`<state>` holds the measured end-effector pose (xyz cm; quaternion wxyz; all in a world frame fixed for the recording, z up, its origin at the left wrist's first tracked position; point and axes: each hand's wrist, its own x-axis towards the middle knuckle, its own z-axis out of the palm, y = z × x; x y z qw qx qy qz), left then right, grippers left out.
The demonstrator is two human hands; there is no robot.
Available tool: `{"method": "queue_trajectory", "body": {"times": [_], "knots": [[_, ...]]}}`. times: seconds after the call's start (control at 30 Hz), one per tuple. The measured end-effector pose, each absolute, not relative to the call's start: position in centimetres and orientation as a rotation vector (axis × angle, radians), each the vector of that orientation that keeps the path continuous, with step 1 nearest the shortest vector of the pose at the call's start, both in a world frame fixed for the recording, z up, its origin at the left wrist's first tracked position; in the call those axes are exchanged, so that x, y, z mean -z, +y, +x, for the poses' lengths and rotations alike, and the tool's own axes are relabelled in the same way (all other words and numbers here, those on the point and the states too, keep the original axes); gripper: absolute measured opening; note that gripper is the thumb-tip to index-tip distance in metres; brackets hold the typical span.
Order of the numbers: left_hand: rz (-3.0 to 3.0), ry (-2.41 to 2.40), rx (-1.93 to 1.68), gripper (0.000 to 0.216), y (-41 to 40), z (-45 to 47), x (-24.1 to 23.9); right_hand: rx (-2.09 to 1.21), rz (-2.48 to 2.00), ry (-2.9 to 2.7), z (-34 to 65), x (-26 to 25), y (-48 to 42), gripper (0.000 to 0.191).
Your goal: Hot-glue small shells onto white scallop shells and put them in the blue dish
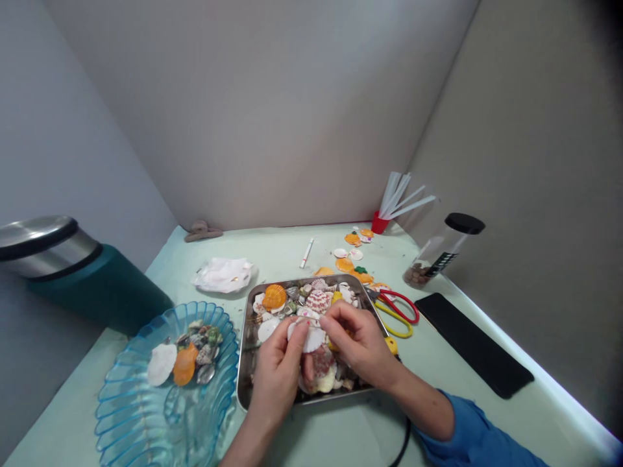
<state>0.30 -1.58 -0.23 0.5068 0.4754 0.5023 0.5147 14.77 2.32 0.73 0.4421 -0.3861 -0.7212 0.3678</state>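
Both hands meet over a metal tray [248,337] full of mixed seashells. My left hand [280,373] and my right hand [357,347] pinch the same white scallop shell [313,338] between their fingertips, just above the tray's middle. An orange scallop shell [274,296] lies in the tray's far left corner. To the left stands a blue glass shell-shaped bowl [126,408] holding a white shell [161,363], an orange shell [185,365] and several small dark ones.
Red and yellow scissors [400,312] lie right of the tray, a black phone [472,344] beyond them. A black-lidded jar [442,253], a red cup of white sticks [384,217], loose orange shells [344,264], a crumpled tissue [224,274] and a teal bin [73,272] surround the mat.
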Motion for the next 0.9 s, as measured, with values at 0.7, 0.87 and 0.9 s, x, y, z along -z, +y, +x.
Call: {"method": "queue_trajectory", "body": {"times": [0.7,0.87,0.9], "knots": [[1.16,1.226,-1.258,0.029,-1.54,0.4,0.32,-0.893,-0.949,-1.795,14.79,-1.13,2.33,0.025],[1.163,1.229,-1.249,0.029,-1.63,0.39,0.04,-0.895,-0.946,-1.801,14.78,-1.09,2.34,0.025],[1.168,1.232,-1.248,0.029,-1.63,0.39,-0.01,-0.894,-0.949,-1.799,14.79,-1.05,2.32,0.025]]}}
